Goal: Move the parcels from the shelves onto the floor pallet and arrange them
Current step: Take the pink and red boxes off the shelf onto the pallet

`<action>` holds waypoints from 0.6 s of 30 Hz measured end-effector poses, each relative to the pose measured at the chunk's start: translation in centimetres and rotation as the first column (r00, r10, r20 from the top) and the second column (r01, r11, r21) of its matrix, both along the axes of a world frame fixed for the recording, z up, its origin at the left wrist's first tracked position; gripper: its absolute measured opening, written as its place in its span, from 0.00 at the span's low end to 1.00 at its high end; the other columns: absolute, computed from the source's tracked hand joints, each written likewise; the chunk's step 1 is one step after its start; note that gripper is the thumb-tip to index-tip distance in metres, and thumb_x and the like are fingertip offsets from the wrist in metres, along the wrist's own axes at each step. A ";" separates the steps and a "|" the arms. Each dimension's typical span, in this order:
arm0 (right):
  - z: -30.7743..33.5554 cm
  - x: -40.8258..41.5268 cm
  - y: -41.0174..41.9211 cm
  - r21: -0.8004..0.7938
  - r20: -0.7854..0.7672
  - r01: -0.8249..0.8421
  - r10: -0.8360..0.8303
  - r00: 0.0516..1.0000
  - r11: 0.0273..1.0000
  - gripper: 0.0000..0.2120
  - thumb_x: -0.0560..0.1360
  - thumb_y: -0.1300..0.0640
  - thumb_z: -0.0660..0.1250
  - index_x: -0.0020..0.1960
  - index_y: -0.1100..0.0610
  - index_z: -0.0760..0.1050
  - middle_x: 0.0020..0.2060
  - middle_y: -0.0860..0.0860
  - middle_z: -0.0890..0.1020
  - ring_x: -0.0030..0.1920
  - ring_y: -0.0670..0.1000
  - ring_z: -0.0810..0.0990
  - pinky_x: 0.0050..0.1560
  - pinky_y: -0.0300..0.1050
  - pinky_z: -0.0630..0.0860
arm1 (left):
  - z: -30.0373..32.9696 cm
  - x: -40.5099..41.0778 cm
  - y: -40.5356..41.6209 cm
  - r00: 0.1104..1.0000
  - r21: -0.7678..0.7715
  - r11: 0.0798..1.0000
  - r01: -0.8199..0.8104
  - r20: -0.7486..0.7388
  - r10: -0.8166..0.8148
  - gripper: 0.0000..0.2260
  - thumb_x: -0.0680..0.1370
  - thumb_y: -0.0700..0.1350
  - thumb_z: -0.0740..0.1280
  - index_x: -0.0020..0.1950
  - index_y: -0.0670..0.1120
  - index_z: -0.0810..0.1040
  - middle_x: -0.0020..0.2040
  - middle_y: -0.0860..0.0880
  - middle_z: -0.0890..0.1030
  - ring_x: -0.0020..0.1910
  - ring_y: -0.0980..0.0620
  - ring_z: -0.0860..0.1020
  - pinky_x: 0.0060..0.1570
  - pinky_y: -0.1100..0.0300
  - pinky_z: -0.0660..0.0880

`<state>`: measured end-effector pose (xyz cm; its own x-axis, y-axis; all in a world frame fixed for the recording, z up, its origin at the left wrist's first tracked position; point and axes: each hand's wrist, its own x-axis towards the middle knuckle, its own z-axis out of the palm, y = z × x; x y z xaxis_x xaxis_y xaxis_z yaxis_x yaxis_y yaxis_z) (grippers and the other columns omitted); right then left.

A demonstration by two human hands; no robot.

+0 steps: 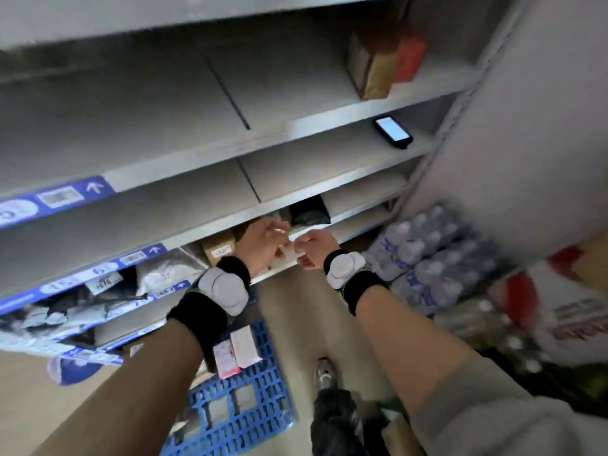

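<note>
I see both hands reaching to the front edge of a low grey metal shelf (329, 222). My left hand (263, 245) has its fingers curled at that edge over something small and blurred; I cannot tell what it holds. My right hand (314, 248) is curled too, and I cannot tell whether it grips anything. Just left of them on that shelf sits a brown cardboard box (218, 246) with a white label facing out. A black soft parcel (309, 210) lies further back. On the floor, the blue plastic grid pallet (243, 413) carries two flat white parcels (237, 352) near its far edge, long sides running away from me.
</note>
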<state>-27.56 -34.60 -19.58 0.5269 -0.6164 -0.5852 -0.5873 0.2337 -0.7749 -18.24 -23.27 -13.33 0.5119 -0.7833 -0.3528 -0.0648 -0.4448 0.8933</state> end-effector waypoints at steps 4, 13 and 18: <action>6.1 -1.6 -9.2 0.043 0.102 0.172 -0.176 0.979 0.984 0.14 0.80 0.63 0.57 0.36 0.58 0.71 0.29 0.57 0.76 0.24 0.52 0.73 0.33 0.41 0.68 | 5.9 -0.6 -8.9 0.995 -0.065 0.995 0.079 0.073 -0.075 0.09 0.75 0.32 0.65 0.53 0.41 0.76 0.43 0.40 0.78 0.29 0.51 0.75 0.22 0.69 0.68; 12.9 -2.9 -30.5 -0.421 0.247 0.563 -0.508 0.825 0.711 0.10 0.73 0.54 0.67 0.54 0.56 0.75 0.51 0.56 0.81 0.51 0.58 0.80 0.54 0.51 0.78 | 12.4 -0.2 -29.0 0.860 -0.038 0.989 0.141 0.500 -0.103 0.16 0.74 0.43 0.69 0.61 0.45 0.76 0.57 0.48 0.76 0.54 0.50 0.76 0.56 0.62 0.71; 16.3 1.0 -36.6 -0.582 0.267 0.524 -0.463 0.845 0.622 0.21 0.73 0.53 0.69 0.63 0.60 0.71 0.63 0.61 0.72 0.61 0.63 0.73 0.61 0.54 0.72 | 13.7 1.4 -35.5 0.755 0.075 0.988 0.135 0.638 -0.152 0.26 0.74 0.47 0.69 0.72 0.49 0.69 0.69 0.42 0.67 0.65 0.42 0.72 0.64 0.57 0.68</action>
<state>-26.57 -71.21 -3.31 0.0619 -0.9968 0.0497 -0.4539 -0.0725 -0.8881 -16.81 -58.81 0.35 0.5072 -0.8618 -0.0027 -0.6821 -0.4033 0.6100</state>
